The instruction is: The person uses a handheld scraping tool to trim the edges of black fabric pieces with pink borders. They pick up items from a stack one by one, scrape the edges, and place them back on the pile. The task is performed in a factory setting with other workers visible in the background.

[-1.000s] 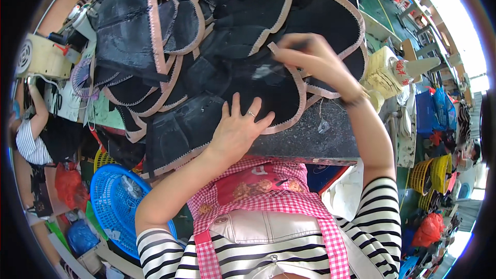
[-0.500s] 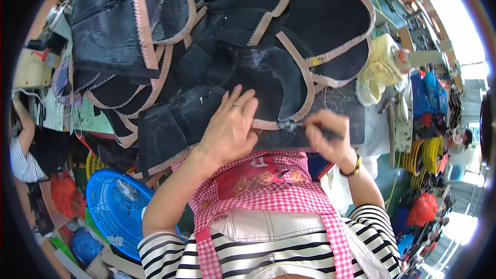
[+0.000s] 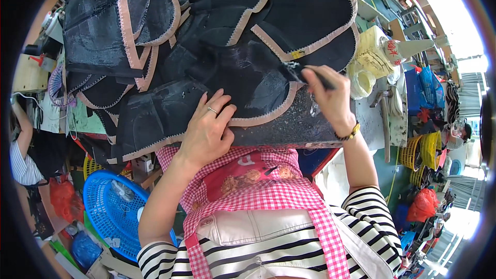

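Note:
My left hand (image 3: pixel 208 126), a ring on one finger, lies flat on a black material piece (image 3: pixel 256 90) with a curved, beige zigzag-stitched edge. My right hand (image 3: pixel 330 98) is closed around the dark handle of a brush (image 3: pixel 296 72). The brush's whitish-smeared bristles touch the piece near its upper right edge. Pale, wet-looking smears show on this piece. Further black pieces with beige edging (image 3: pixel 305 15) overlap beyond my hands, and a stack (image 3: pixel 95 31) at the far left carries whitish streaks.
A cream plastic container (image 3: pixel 373 51) and a pale tub (image 3: pixel 361 81) stand right of the pieces. A hammer (image 3: pixel 385 119) lies by the dark work board's (image 3: pixel 315 134) right edge. At lower left is a blue basket (image 3: pixel 98 212). Another person's arm (image 3: pixel 23 129) shows at far left.
My right hand has carried the brush from the piece's near edge up and away to its upper right edge. My left hand still rests on the piece; the view has shifted slightly.

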The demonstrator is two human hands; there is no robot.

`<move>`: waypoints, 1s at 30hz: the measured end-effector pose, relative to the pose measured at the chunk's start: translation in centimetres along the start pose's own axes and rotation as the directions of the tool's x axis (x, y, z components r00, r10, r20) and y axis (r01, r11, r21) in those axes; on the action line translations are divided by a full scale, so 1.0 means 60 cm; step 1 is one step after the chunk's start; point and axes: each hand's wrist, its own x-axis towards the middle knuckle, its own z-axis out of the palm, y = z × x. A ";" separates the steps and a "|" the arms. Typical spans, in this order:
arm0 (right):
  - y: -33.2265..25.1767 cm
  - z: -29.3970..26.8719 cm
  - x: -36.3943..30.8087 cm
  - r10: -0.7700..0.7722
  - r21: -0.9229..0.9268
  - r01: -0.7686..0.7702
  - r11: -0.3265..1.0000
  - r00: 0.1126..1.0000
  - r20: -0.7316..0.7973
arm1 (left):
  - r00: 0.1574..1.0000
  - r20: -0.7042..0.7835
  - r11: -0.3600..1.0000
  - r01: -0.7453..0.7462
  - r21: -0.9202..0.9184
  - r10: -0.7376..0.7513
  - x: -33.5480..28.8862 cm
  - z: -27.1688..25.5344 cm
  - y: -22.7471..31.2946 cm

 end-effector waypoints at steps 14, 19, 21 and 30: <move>0.067 -0.254 -0.049 0.384 -0.132 -0.412 0.902 0.903 -0.192 | 0.977 -0.213 0.972 0.059 0.229 -0.009 0.023 0.061 0.048; 0.163 -0.214 -0.077 0.245 -0.299 -0.287 0.910 0.955 -0.170 | 0.982 -0.133 0.953 -0.088 0.289 0.132 0.058 0.087 0.044; 0.137 -0.220 -0.089 0.310 -0.164 -0.369 0.915 0.902 -0.301 | 0.979 -0.113 0.964 -0.144 0.222 0.172 0.035 0.057 0.036; -0.010 -0.123 -0.062 0.435 0.467 -0.556 0.688 0.831 0.348 | 0.981 -0.026 0.954 -0.179 0.239 0.190 -0.019 0.025 0.005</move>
